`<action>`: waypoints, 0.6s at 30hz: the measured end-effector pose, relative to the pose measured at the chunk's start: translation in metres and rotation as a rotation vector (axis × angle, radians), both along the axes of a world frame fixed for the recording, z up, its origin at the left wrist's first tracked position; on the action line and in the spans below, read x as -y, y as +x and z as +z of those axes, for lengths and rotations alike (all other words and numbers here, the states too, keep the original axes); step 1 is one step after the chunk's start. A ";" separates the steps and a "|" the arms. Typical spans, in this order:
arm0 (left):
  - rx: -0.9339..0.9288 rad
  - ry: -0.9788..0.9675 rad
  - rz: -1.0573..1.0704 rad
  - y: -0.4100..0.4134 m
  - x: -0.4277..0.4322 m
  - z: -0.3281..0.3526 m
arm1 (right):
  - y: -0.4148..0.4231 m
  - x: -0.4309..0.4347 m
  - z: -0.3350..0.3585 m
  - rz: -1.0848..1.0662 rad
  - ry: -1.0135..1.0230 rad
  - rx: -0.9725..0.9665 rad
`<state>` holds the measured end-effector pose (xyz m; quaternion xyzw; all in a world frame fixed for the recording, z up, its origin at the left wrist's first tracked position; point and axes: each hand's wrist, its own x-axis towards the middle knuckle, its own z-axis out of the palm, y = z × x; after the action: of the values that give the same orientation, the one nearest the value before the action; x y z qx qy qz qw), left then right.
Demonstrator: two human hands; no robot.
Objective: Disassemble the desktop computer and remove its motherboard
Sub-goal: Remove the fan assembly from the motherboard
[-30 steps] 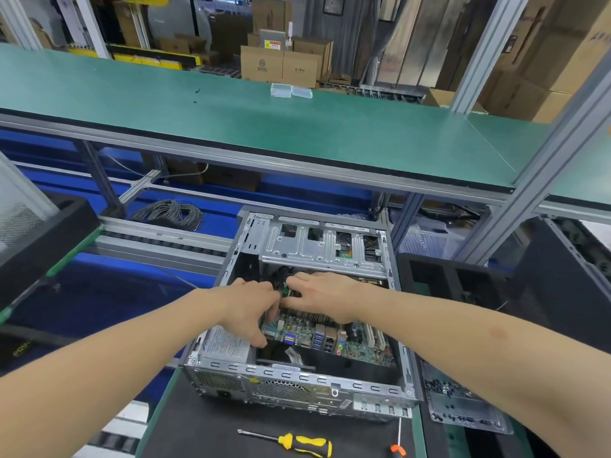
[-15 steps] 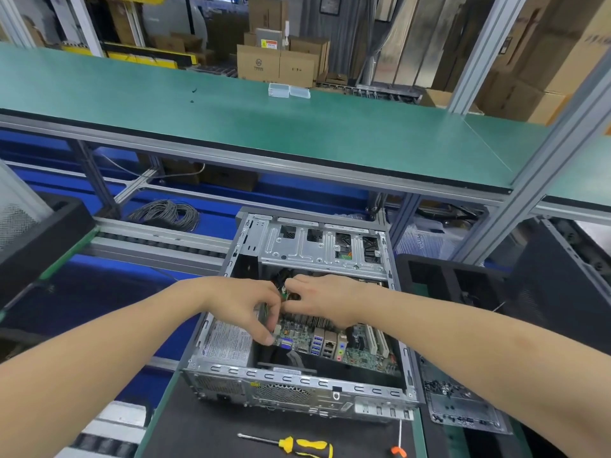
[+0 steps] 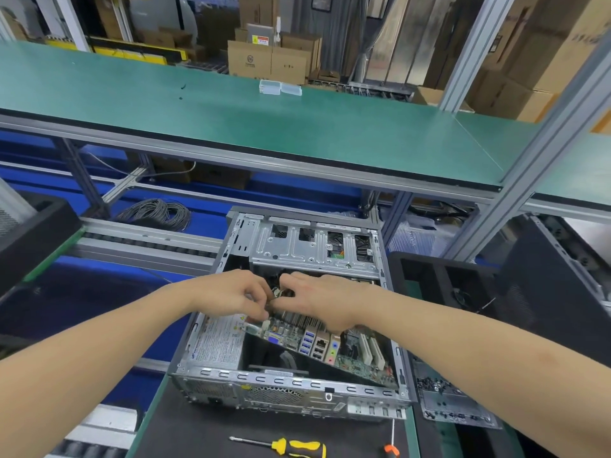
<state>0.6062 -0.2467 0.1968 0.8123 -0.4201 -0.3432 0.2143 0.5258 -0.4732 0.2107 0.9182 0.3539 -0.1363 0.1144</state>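
An open grey desktop case lies on its side on a black mat in front of me. Inside it the green motherboard is tilted, its left edge raised and its port block facing me. My left hand grips the board's raised upper-left edge with curled fingers. My right hand holds the board's top beside it, over the heatsink fins. The power supply with its white label sits in the case's left part.
A yellow-and-black screwdriver and an orange-handled tool lie on the mat in front of the case. A tray of screws is at the right. Black case panels stand left and right. A green shelf runs overhead.
The motherboard has risen and tilted up out of the case floor. Both hands moved upward with it, staying close together.
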 end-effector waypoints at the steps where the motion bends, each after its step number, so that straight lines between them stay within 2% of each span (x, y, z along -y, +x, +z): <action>1: -0.022 -0.034 0.012 0.001 0.000 0.001 | -0.001 0.000 0.001 -0.013 0.011 -0.010; 6: -0.064 -0.142 0.117 0.000 0.000 0.009 | -0.005 -0.002 0.006 -0.026 0.005 0.002; 11: 0.022 -0.197 0.320 0.000 0.010 0.004 | -0.010 -0.005 0.017 -0.023 0.020 -0.025; 15: 0.077 -0.152 0.417 0.003 0.020 -0.002 | -0.011 -0.007 0.033 -0.043 0.070 -0.024; 18: -0.009 -0.124 0.504 0.002 0.025 -0.001 | -0.013 -0.008 0.048 -0.077 0.065 -0.022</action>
<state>0.6082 -0.2722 0.1961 0.8751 -0.2235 -0.2561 0.3445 0.5133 -0.4657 0.2591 0.9327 0.3239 -0.1394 0.0753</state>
